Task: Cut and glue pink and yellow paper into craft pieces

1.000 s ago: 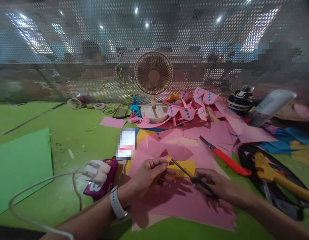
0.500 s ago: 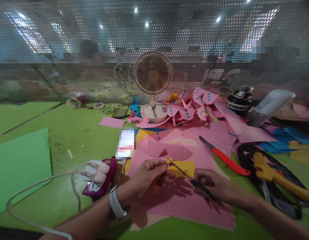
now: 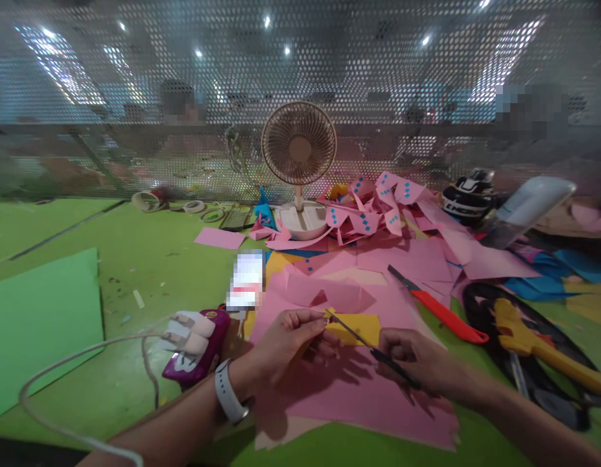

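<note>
My left hand (image 3: 290,337) pinches the left edge of a small yellow paper piece (image 3: 361,327) above a large pink sheet (image 3: 353,389). My right hand (image 3: 417,363) grips thin dark scissors (image 3: 358,337), whose tips point up-left and meet the yellow paper right by my left fingertips. A white watch band circles my left wrist. Both hands hover over the pink sheet on the green table (image 3: 135,272).
A red-handled cutter (image 3: 441,311) lies right of the hands, a yellow glue gun (image 3: 538,340) further right. A small fan (image 3: 299,168) stands behind, beside a heap of pink paper cut-outs (image 3: 378,207). A purple device with a white cable (image 3: 196,344) sits left, near a green sheet (image 3: 37,324).
The scissor tips have shifted slightly at the yellow paper's edge; both hands stay almost in place.
</note>
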Demonstrator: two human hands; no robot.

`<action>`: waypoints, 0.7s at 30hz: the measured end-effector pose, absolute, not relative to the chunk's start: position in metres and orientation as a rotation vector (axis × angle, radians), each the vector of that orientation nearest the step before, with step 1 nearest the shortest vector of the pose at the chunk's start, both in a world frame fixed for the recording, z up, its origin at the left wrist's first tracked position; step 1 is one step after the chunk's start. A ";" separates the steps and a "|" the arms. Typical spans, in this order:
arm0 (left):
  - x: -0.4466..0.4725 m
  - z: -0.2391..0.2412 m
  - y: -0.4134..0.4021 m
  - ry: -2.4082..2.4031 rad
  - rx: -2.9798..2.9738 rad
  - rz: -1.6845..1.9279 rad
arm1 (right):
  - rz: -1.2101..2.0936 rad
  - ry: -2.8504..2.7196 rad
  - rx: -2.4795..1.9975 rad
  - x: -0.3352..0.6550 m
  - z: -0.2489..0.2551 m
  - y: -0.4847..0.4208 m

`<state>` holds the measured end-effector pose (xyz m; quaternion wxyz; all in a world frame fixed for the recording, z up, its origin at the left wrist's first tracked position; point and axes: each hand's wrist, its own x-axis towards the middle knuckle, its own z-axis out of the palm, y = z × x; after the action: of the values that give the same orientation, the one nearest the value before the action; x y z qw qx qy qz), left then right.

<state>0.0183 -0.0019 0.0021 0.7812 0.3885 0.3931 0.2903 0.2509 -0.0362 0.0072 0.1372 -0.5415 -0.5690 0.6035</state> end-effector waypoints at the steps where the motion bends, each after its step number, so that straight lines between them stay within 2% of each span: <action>1: 0.018 0.002 -0.002 0.860 0.841 0.618 | 1.743 -1.643 -1.574 0.251 0.007 -0.036; 21: 0.022 0.004 -0.002 0.970 0.884 0.527 | 1.777 -1.616 -1.652 0.253 -0.003 -0.034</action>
<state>0.0217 -0.0020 0.0044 0.7602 0.4059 0.4457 0.2420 0.2527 -0.0344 -0.0032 0.1127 -0.5632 -0.5508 0.6056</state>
